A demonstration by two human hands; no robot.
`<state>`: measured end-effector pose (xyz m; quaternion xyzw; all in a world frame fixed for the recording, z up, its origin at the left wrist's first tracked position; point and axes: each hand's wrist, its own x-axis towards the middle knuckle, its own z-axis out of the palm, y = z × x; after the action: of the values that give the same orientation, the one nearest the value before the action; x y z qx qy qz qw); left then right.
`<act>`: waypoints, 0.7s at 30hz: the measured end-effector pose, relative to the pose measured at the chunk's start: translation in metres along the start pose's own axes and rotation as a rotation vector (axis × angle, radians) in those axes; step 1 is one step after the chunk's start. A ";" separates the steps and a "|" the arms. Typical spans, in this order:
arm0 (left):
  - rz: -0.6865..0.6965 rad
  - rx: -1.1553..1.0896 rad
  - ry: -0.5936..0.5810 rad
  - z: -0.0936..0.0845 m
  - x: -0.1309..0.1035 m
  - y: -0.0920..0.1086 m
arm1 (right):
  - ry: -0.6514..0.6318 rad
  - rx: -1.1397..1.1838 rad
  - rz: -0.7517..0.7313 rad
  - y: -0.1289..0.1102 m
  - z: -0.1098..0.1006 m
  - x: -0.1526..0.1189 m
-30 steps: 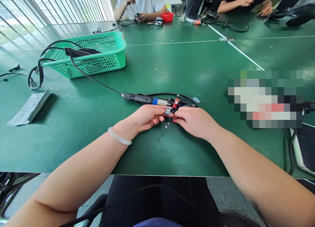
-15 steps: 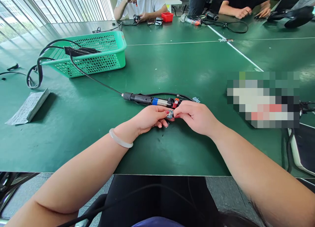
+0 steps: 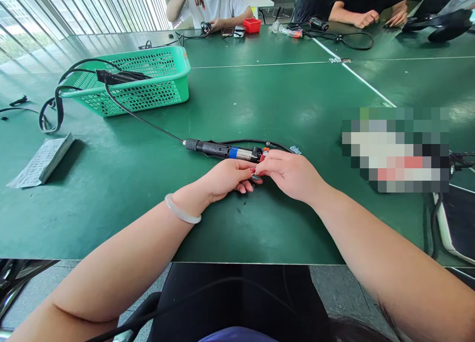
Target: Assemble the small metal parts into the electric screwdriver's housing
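Note:
My left hand and my right hand meet at the middle of the green table, fingertips pinched together on a small blue-grey part that my fingers mostly hide. Just behind my hands lies a black electric screwdriver with a blue band and a red switch, its cable running left towards the basket. A white bangle sits on my left wrist.
A green mesh basket holding black cables stands at the back left. A white perforated tray lies at the left. A small clear piece rests beyond my right hand. Other people work at the far edge near a red box.
My right hand has slid left over the small part, so both hands now pinch it together. The loose piece that lay on the table between my hands is now hidden.

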<state>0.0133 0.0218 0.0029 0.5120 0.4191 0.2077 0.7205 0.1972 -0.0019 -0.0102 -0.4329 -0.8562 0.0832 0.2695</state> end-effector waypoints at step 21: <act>-0.040 -0.085 0.014 -0.002 0.000 0.002 | 0.133 0.021 0.097 -0.008 -0.010 -0.005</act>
<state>0.0119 0.0234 0.0045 0.4708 0.4251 0.2148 0.7426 0.1990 -0.0122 -0.0010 -0.4753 -0.8136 0.0763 0.3259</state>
